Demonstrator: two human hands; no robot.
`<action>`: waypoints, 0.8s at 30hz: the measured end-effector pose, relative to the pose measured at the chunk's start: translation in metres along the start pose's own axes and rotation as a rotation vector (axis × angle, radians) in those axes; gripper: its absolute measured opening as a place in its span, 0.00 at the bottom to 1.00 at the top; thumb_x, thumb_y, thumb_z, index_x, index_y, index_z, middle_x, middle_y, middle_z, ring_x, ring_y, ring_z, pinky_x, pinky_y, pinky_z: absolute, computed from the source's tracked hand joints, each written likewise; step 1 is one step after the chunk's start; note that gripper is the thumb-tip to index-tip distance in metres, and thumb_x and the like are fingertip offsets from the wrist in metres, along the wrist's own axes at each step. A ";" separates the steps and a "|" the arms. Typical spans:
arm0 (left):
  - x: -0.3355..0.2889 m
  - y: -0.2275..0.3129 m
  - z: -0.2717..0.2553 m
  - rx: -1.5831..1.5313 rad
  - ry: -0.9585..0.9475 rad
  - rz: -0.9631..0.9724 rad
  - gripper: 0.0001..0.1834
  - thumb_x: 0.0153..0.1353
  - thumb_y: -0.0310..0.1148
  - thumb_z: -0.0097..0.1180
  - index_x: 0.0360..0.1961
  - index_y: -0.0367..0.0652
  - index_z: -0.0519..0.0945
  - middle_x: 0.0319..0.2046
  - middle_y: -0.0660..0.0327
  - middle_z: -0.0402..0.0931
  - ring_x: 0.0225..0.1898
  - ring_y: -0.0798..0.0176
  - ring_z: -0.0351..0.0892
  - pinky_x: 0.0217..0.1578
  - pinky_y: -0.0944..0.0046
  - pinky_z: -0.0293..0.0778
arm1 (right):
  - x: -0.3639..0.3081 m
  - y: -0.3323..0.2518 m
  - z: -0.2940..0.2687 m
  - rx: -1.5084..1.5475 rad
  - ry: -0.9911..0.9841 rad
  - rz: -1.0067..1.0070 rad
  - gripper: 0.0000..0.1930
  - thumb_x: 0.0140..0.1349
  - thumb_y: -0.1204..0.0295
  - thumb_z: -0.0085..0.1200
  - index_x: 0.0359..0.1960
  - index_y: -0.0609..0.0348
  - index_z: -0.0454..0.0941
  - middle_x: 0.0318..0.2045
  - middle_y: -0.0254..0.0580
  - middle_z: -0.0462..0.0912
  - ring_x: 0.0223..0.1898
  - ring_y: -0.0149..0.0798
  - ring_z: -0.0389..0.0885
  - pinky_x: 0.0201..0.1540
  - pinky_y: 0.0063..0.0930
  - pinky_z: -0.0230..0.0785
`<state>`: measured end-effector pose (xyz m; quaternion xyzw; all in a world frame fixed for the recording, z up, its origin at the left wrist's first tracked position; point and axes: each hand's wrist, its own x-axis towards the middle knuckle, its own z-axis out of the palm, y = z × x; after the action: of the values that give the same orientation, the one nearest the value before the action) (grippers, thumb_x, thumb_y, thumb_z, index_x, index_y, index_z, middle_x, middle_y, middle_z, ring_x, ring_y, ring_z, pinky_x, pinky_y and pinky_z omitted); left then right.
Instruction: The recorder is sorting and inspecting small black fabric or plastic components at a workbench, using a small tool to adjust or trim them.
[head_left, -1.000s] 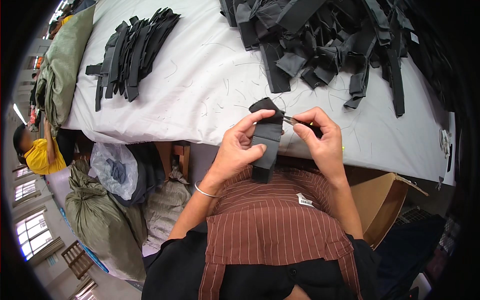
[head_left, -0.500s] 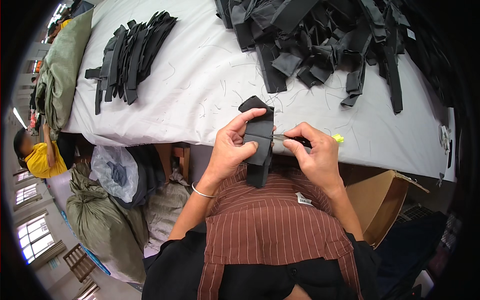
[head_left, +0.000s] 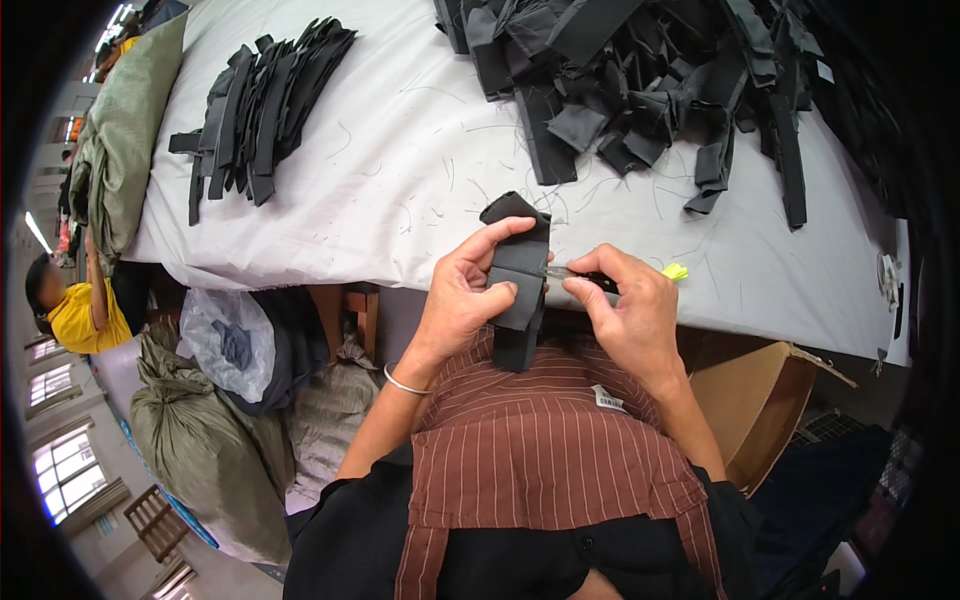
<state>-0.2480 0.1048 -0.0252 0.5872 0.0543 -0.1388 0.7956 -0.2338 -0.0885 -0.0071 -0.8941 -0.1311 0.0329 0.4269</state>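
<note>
Head view: black strip (head_left: 527,268) seemingly points lengthwise forward.

Black fabric strip (head_left: 517,262), folded — metal-tipped tool (head_left: 563,271), perhaps snips, at its edge

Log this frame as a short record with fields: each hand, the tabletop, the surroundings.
Left hand: holds a folded black fabric strip
Right hand: holds a small dark-handled metal tool, tip at the strip's right edge
Tabletop: white sheet covering; row of black fabric strips, left; jumbled heap of black fabric pieces, right
Surroundings: brown cardboard box, right; tied olive-grey sack, left
</note>
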 end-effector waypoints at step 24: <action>0.001 -0.002 0.001 -0.037 -0.001 -0.019 0.35 0.44 0.15 0.44 0.60 0.32 0.67 0.46 0.45 0.78 0.45 0.59 0.81 0.50 0.63 0.77 | -0.001 0.003 0.000 0.038 -0.025 0.030 0.07 0.53 0.75 0.62 0.33 0.62 0.79 0.28 0.42 0.82 0.29 0.39 0.80 0.33 0.27 0.68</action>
<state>-0.2480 0.1037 -0.0266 0.5720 0.0621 -0.1454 0.8049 -0.2340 -0.0902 -0.0097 -0.8871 -0.1225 0.0530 0.4418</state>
